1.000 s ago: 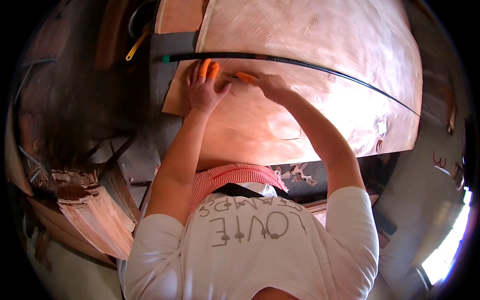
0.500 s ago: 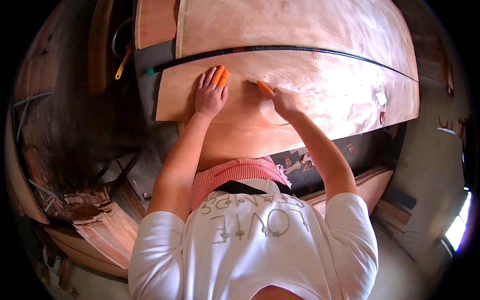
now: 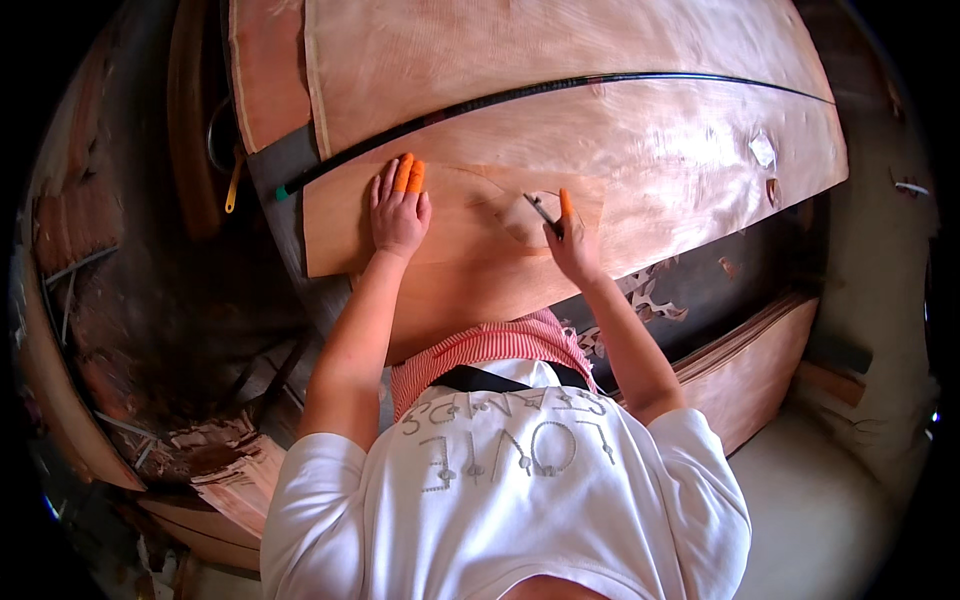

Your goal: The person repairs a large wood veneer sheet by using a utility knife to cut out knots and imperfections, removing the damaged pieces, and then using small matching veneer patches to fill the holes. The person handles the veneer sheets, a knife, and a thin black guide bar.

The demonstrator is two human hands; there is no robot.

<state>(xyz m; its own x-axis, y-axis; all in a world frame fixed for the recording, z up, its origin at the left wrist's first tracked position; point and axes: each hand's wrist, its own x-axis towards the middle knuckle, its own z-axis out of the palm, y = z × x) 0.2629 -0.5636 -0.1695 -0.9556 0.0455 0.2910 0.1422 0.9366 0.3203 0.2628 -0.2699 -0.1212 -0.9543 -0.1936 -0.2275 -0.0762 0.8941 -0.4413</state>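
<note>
A broad sheet of thin reddish wood veneer [image 3: 640,170] lies in front of me on a work surface. My left hand [image 3: 398,210], with orange finger covers on two fingers, presses flat on the sheet near its left end. My right hand [image 3: 572,245], one orange cover on its forefinger, grips a small knife [image 3: 541,210] whose blade touches the veneer next to a pale oval patch [image 3: 527,215]. A long black strip [image 3: 560,90] curves across the sheets above both hands.
More veneer sheets [image 3: 520,40] lie beyond the black strip. A stack of veneer [image 3: 760,355] stands at lower right, with cut scraps [image 3: 650,295] on the dark surface beside it. Another pile [image 3: 240,480] and debris sit at lower left. A yellow-handled tool [image 3: 232,185] hangs at left.
My right hand has moved rightward and toward me along the veneer with the knife. My left hand stays pressed flat on the sheet. The view has shifted.
</note>
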